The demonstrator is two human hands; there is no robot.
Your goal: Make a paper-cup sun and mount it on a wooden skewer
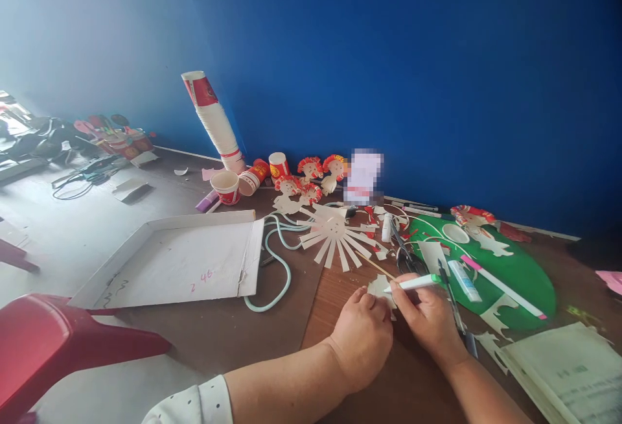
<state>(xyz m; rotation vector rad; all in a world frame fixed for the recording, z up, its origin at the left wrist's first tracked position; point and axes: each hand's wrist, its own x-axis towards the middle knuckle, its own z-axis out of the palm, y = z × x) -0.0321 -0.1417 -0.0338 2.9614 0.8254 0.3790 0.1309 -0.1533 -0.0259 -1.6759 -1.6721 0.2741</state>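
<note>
My right hand (427, 317) is closed around a white marker pen (412, 283) with a green end at the right; its other end meets a small off-white paper cutout (378, 286). My left hand (367, 330), fingers curled, holds that cutout down on the brown table and hides part of it. A thin wooden stick (373, 263) lies just beyond the cutout. Farther off rests a paper cup cut into flat spreading strips (333, 233). Black-handled scissors (408, 259) lie past my right hand, and a black pen (449, 294) is beside it.
A white box lid (194, 262) stands left, with a pale cable (286, 268) beside it. Stacked paper cups (218, 129) lean at the blue wall near red-fringed paper figures (311, 168). A green mat (525, 275) holds a pink marker (505, 288) and glue stick (465, 281). A red stool (39, 340) is left.
</note>
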